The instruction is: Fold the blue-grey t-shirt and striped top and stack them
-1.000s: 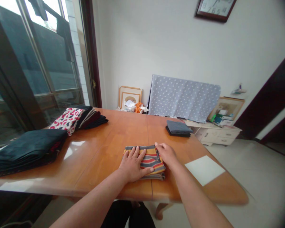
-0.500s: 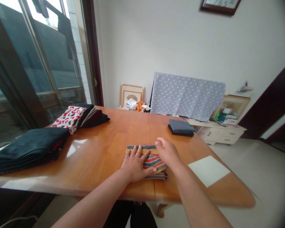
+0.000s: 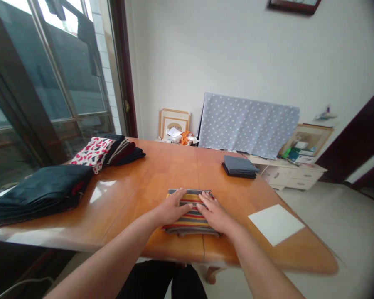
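A folded striped cloth [image 3: 191,220], grey, yellow and red, lies near the front edge of the wooden table [image 3: 162,166]. It looks like a garment, though its exact kind does not show. My left hand [image 3: 173,207] rests flat on its left part, thumb pointing inward. On the right part lies my right hand [image 3: 214,214], fingers stretched forward and thumb apart. Both palms face down on the cloth, with striped fabric showing between them. Greyish layers stick out at the cloth's near edge.
Dark folded clothes [image 3: 40,191] are piled at the left, with a heart-patterned cloth [image 3: 93,151] and more folded garments [image 3: 124,151] behind. A small grey-blue folded stack [image 3: 239,165] sits at the right back. A pale square sheet [image 3: 276,224] lies near the right edge.
My right hand has come down from the cloth's right edge and now lies flat on it. My left hand has shifted slightly left. The cloth's right part now lies flatter, its stripes straight.
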The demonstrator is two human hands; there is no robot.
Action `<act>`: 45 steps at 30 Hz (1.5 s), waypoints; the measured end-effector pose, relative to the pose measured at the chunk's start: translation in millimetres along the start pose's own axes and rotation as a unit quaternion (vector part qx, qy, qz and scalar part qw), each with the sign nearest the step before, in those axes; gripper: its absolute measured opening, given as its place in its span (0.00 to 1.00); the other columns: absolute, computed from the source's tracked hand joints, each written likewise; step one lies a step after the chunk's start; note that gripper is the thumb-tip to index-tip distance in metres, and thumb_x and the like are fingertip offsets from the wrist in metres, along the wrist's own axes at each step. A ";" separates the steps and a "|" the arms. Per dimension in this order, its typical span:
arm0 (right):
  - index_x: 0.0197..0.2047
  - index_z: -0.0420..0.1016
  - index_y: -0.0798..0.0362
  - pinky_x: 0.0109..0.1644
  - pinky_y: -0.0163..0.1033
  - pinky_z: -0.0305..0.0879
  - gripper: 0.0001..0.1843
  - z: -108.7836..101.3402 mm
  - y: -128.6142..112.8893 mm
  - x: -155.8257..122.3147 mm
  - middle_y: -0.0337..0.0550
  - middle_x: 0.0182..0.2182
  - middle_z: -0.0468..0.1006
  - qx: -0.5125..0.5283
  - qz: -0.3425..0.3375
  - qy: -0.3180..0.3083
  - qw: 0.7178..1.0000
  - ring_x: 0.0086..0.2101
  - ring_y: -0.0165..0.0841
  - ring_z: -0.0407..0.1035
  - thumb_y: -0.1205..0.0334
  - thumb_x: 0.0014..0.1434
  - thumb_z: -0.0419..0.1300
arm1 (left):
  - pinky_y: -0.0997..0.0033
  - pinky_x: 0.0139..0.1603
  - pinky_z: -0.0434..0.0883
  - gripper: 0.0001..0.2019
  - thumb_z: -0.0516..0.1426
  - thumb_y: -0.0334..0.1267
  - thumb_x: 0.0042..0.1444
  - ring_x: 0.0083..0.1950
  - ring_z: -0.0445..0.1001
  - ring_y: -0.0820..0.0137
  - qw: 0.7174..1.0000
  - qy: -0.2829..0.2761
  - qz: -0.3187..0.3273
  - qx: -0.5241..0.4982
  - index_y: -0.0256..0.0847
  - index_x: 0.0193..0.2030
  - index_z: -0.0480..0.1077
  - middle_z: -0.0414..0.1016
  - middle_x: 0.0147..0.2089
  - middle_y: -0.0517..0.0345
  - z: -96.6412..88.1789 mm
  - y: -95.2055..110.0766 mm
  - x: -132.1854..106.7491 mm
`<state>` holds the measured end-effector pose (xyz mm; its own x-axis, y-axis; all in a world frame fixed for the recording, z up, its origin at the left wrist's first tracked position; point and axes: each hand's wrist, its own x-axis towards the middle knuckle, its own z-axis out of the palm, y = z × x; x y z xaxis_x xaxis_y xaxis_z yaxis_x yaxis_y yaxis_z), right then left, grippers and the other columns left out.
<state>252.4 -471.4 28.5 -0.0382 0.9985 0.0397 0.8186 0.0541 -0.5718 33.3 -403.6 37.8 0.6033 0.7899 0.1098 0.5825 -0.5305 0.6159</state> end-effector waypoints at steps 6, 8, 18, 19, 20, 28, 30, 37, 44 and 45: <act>0.63 0.72 0.53 0.63 0.47 0.63 0.29 -28.5 22.5 17.7 0.52 0.59 0.75 0.067 0.016 0.102 0.992 0.58 0.42 0.70 0.49 0.63 0.57 | 0.62 0.66 0.65 0.27 0.55 0.45 0.61 0.66 0.69 0.57 0.996 0.060 -0.065 0.026 0.35 0.64 0.66 0.70 0.66 0.42 -26.6 -16.5 33.2; 0.62 0.72 0.54 0.60 0.47 0.65 0.29 -35.9 28.2 29.3 0.53 0.57 0.77 0.048 0.028 0.111 0.992 0.55 0.43 0.72 0.51 0.61 0.59 | 0.63 0.65 0.65 0.30 0.57 0.44 0.57 0.66 0.68 0.56 0.996 0.011 -0.074 0.055 0.33 0.66 0.63 0.67 0.67 0.40 -32.6 -15.4 45.4; 0.43 0.80 0.51 0.36 0.31 0.62 0.18 -57.3 20.0 79.2 0.40 0.37 0.82 -0.069 0.035 -0.114 0.991 0.35 0.33 0.73 0.65 0.45 0.68 | 0.68 0.41 0.71 0.34 0.67 0.50 0.38 0.49 0.77 0.56 0.965 -0.188 -0.110 0.146 0.37 0.53 0.73 0.79 0.53 0.46 -53.1 -7.8 87.6; 0.41 0.80 0.52 0.34 0.31 0.61 0.18 -57.2 19.1 83.5 0.39 0.34 0.82 -0.073 0.039 -0.127 0.988 0.33 0.32 0.72 0.66 0.43 0.68 | 0.68 0.39 0.70 0.31 0.67 0.50 0.37 0.46 0.77 0.57 0.963 -0.197 -0.109 0.146 0.37 0.48 0.75 0.80 0.48 0.49 -54.0 -7.5 90.7; 0.39 0.80 0.52 0.32 0.31 0.60 0.17 -56.9 18.1 87.7 0.38 0.32 0.81 -0.077 0.044 -0.142 0.986 0.31 0.31 0.71 0.67 0.42 0.67 | 0.69 0.36 0.68 0.27 0.67 0.50 0.36 0.43 0.76 0.58 0.962 -0.206 -0.107 0.144 0.38 0.43 0.76 0.81 0.43 0.52 -54.5 -7.0 93.4; 0.29 0.76 0.53 0.26 0.32 0.51 0.06 -74.6 3.5 90.8 0.33 0.22 0.72 -0.072 0.035 -0.199 0.977 0.24 0.27 0.63 0.68 0.43 0.62 | 0.72 0.31 0.62 0.18 0.67 0.48 0.35 0.35 0.70 0.67 0.969 -0.222 -0.087 0.062 0.42 0.32 0.72 0.74 0.31 0.64 -66.6 0.2 92.4; 0.31 0.75 0.52 0.26 0.31 0.51 0.07 -89.4 -1.9 82.4 0.33 0.25 0.72 -0.053 0.017 -0.174 0.983 0.26 0.27 0.63 0.67 0.45 0.61 | 0.72 0.31 0.64 0.20 0.67 0.49 0.37 0.35 0.71 0.67 0.972 -0.220 -0.085 -0.018 0.41 0.34 0.71 0.74 0.32 0.64 -77.4 5.2 87.2; 0.37 0.75 0.52 0.37 0.34 0.58 0.10 -151.3 -45.4 50.0 0.38 0.33 0.78 -0.085 -0.088 0.057 0.991 0.34 0.32 0.68 0.67 0.51 0.57 | 0.67 0.38 0.64 0.15 0.63 0.48 0.47 0.37 0.72 0.65 0.998 0.002 0.024 0.063 0.42 0.37 0.68 0.75 0.35 0.59 -119.6 55.5 73.4; 0.47 0.75 0.51 0.56 0.46 0.53 0.13 -83.3 -34.5 -21.9 0.49 0.46 0.77 -0.265 -0.144 0.234 0.924 0.48 0.42 0.65 0.69 0.59 0.57 | 0.52 0.51 0.59 0.07 0.55 0.33 0.58 0.49 0.71 0.54 0.920 0.135 0.157 0.333 0.41 0.44 0.69 0.76 0.45 0.47 -71.1 67.9 5.7; 0.46 0.75 0.51 0.56 0.46 0.54 0.12 -65.3 -26.1 -35.9 0.48 0.45 0.77 -0.266 -0.148 0.217 0.928 0.48 0.42 0.65 0.69 0.59 0.57 | 0.52 0.50 0.59 0.07 0.54 0.32 0.59 0.49 0.71 0.55 0.914 0.115 0.169 0.349 0.41 0.44 0.69 0.75 0.44 0.46 -57.8 62.4 -6.8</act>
<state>269.8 -509.4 95.5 -0.1669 0.8361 0.5225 0.9803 0.1973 -0.0026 34.0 -424.2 120.6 0.7303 0.5450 0.4118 0.6373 -0.7606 -0.1238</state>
